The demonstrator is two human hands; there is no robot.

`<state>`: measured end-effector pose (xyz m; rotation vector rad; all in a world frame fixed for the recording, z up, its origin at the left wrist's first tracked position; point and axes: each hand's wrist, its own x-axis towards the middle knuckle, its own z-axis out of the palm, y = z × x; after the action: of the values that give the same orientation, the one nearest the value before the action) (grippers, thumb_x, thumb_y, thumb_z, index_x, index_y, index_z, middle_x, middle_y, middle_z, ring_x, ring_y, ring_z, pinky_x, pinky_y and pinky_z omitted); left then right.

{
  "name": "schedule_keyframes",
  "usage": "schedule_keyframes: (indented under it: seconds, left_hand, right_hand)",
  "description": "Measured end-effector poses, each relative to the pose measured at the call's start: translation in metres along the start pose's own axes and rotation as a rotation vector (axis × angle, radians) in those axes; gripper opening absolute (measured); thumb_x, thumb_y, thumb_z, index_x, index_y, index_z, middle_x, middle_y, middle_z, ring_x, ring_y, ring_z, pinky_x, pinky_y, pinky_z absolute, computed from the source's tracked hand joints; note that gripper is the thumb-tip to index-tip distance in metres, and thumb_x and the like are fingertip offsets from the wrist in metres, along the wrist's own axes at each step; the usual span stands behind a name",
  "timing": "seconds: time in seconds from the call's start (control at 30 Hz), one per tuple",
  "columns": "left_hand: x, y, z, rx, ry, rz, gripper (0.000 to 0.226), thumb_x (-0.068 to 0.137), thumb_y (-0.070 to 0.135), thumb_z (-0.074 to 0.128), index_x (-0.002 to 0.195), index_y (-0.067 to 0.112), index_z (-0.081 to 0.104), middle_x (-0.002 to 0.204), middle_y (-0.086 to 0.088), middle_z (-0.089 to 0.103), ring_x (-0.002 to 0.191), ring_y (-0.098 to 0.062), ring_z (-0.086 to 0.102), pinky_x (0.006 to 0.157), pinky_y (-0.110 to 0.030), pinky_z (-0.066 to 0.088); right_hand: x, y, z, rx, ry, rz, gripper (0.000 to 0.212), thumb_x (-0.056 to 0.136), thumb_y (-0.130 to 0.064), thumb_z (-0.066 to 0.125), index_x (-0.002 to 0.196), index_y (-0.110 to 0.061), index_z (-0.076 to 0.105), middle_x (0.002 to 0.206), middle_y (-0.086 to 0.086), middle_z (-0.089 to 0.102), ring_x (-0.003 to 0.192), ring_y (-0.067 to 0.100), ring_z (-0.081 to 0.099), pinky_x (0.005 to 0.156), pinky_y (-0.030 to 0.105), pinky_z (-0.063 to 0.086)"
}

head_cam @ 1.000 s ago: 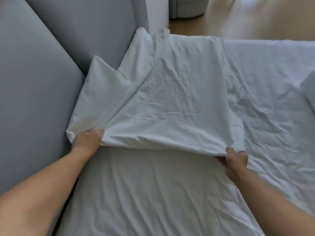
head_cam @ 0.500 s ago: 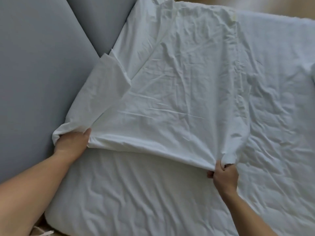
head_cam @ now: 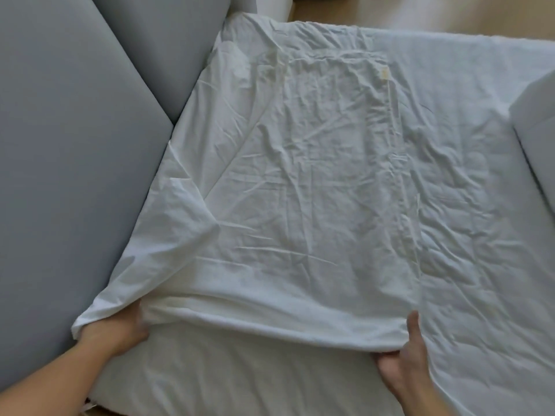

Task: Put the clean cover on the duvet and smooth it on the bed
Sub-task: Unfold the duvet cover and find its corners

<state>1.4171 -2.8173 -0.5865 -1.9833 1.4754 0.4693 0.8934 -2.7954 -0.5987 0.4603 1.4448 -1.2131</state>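
A white, creased duvet cover [head_cam: 315, 205] lies folded and spread over the white duvet [head_cam: 480, 250] on the bed. My left hand [head_cam: 117, 328] grips the cover's near left corner, partly tucked under the cloth beside the grey headboard. My right hand [head_cam: 402, 361] pinches the cover's near right corner, thumb on top of the fabric. The near edge of the cover runs between both hands, and bare duvet [head_cam: 240, 373] shows below it.
Grey padded headboard panels [head_cam: 66, 145] run along the left. A white pillow or cushion [head_cam: 534, 115] sits at the right edge. Wooden floor [head_cam: 420, 13] shows beyond the far side of the bed.
Both hands have drawn the cover's near edge toward me. The raised flap on the left has dropped flatter. More of the cover is spread out.
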Motion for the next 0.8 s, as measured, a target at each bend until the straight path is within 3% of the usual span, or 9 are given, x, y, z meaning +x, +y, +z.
schedule_keyframes:
  seconds: [0.07,0.13,0.2,0.27,0.33,0.43,0.6,0.7,0.8]
  left_hand:
    - [0.001,0.028,-0.006,0.047,-0.018,0.085,0.105,0.073,0.051,0.061,0.160,0.025,0.009,0.160,-0.006,0.026,0.144,-0.024,0.034,0.113,-0.032,0.038]
    - [-0.002,0.063,-0.008,0.170,0.032,0.268,0.106,0.066,0.047,0.075,0.155,0.019,0.026,0.145,-0.007,0.046,0.129,-0.026,0.051,0.098,-0.034,0.049]
    - [-0.007,0.095,0.001,0.310,0.072,0.413,0.088,0.046,0.035,0.091,0.126,0.017,0.060,0.109,-0.005,0.062,0.094,-0.027,0.065,0.072,-0.037,0.056]
    - [-0.016,0.115,0.005,0.365,0.098,0.475,0.056,0.049,0.020,0.089,0.101,0.020,0.068,0.090,-0.002,0.064,0.077,-0.027,0.067,0.061,-0.036,0.056]
    - [-0.026,0.117,0.013,0.376,0.095,0.441,0.030,0.080,0.019,0.070,0.108,0.023,0.064,0.104,-0.001,0.066,0.095,-0.027,0.068,0.074,-0.036,0.055]
    - [-0.051,0.092,0.034,0.463,-0.035,0.364,0.031,0.096,0.018,0.044,0.121,0.027,0.059,0.124,0.003,0.061,0.112,-0.022,0.063,0.086,-0.035,0.049]
    - [-0.088,0.090,0.038,0.543,-0.173,0.348,0.034,0.096,0.016,0.043,0.125,0.027,0.056,0.128,0.004,0.059,0.117,-0.019,0.060,0.097,-0.036,0.043]
    - [-0.091,0.144,0.016,0.423,-0.377,0.457,0.029,0.089,0.022,0.052,0.118,0.024,0.056,0.117,0.001,0.060,0.108,-0.020,0.060,0.092,-0.032,0.044]
    - [-0.091,0.227,-0.002,0.028,-0.290,0.580,0.018,0.087,0.030,0.060,0.101,0.020,0.056,0.105,0.001,0.056,0.094,-0.020,0.056,0.081,-0.031,0.047]
  right_hand:
    - [0.010,-0.013,0.012,0.028,0.044,-0.026,0.054,0.081,-0.040,0.075,0.125,-0.012,0.062,0.115,0.012,0.071,0.101,0.029,0.066,0.091,0.050,0.051]
    - [0.017,-0.007,0.013,-0.119,0.249,-0.147,0.034,0.084,-0.026,0.079,0.111,-0.011,0.064,0.117,0.012,0.069,0.093,0.028,0.068,0.084,0.049,0.056]
    - [0.009,0.009,0.003,-0.441,0.481,-0.334,0.035,0.089,-0.027,0.075,0.113,-0.007,0.062,0.121,0.019,0.067,0.101,0.036,0.067,0.091,0.050,0.055]
    - [-0.009,0.024,-0.010,-0.726,0.492,-0.494,0.042,0.095,-0.030,0.066,0.121,0.002,0.059,0.118,0.026,0.066,0.107,0.043,0.063,0.093,0.050,0.051]
    - [-0.024,0.033,-0.028,-0.814,0.438,-0.562,0.039,0.098,-0.029,0.060,0.117,0.005,0.061,0.112,0.029,0.067,0.106,0.046,0.062,0.087,0.046,0.048]
    - [-0.033,0.055,-0.060,-0.855,0.444,-0.476,0.037,0.100,-0.026,0.058,0.110,0.010,0.063,0.109,0.032,0.066,0.104,0.049,0.060,0.080,0.041,0.044]
    - [-0.033,0.074,-0.095,-0.711,0.537,-0.183,0.054,0.092,-0.036,0.070,0.129,0.000,0.055,0.125,0.024,0.062,0.113,0.043,0.058,0.098,0.048,0.047]
    - [-0.029,0.051,-0.090,-0.440,0.702,-0.237,0.081,0.080,-0.042,0.082,0.141,-0.013,0.039,0.133,0.015,0.054,0.116,0.037,0.056,0.090,0.043,0.045]
    - [-0.024,0.030,-0.087,-0.602,0.679,-0.406,0.084,0.081,-0.041,0.081,0.147,-0.021,0.034,0.145,0.016,0.039,0.124,0.036,0.048,0.097,0.047,0.047]
